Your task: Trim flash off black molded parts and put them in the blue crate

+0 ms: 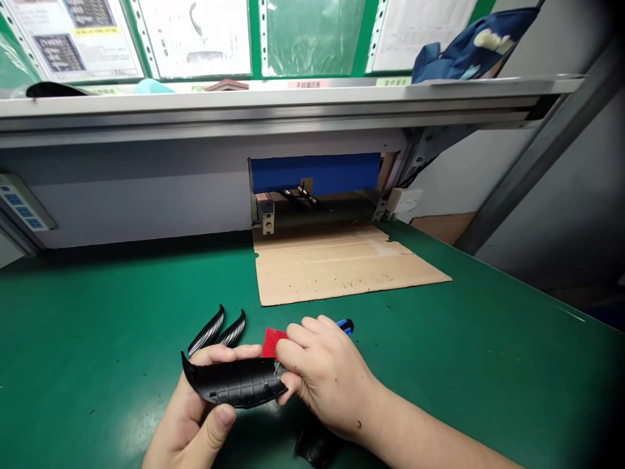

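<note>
My left hand (195, 420) is closed around a curved black plastic part (234, 384), thumb below and fingers along its top edge. My right hand (319, 374) is closed on a small tool with a blue and black handle (346, 325), its tip pressed at the part's right end. A red tag (273, 341) shows just behind the part, between my two hands. Two more curved black parts (217, 330) lie on the green mat beyond my left hand. Another dark piece (317, 446) lies under my right wrist.
A flat cardboard sheet (336, 264) lies on the green table (97, 312) in front of a machine opening with a blue back wall (315, 172). A metal shelf (293, 104) with papers and a blue cloth (469, 45) runs overhead.
</note>
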Tool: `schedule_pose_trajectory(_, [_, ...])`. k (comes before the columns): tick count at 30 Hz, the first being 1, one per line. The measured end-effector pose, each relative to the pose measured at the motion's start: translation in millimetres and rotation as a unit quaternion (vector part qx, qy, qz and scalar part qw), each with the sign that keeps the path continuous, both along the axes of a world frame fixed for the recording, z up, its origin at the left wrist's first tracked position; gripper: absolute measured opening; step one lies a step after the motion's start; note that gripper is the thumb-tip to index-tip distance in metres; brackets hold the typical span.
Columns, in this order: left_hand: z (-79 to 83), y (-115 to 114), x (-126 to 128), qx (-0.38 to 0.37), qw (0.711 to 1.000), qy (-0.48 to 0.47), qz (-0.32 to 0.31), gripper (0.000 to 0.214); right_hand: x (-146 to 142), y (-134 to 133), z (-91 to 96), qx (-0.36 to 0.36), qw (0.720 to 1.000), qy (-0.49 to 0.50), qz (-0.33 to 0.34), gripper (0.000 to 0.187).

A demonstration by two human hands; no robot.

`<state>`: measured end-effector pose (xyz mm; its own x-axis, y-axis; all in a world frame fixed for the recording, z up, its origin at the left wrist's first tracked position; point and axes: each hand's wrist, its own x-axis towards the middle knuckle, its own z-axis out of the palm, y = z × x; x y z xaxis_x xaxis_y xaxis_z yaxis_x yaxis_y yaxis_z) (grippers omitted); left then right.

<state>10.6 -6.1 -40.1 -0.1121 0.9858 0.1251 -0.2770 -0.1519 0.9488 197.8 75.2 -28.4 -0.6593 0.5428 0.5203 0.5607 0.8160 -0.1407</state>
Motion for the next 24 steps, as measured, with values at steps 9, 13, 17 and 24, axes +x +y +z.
schedule_pose_trajectory(9, [0.0,-2.1,3.1,0.008,1.000,-0.021,-0.018,0.036,14.6,13.3,4.5,-0.180,0.964,0.005,0.196,0.066])
schedule_pose_trajectory(13, [-0.3,-0.2,6.0,-0.041,0.990,-0.134,-0.029,0.040,10.4,7.1,10.4,-0.209,0.956,0.131,0.161,0.067])
schedule_pose_trajectory(17, [6.5,0.6,9.6,-0.083,0.970,-0.223,-0.043,0.042,-0.2,-10.1,7.8,-0.209,0.957,0.175,0.097,0.073])
schedule_pose_trajectory(24, [6.8,-2.4,9.4,-0.082,0.973,-0.211,-0.043,0.040,5.9,-0.2,6.8,-0.311,0.908,0.158,0.231,0.064])
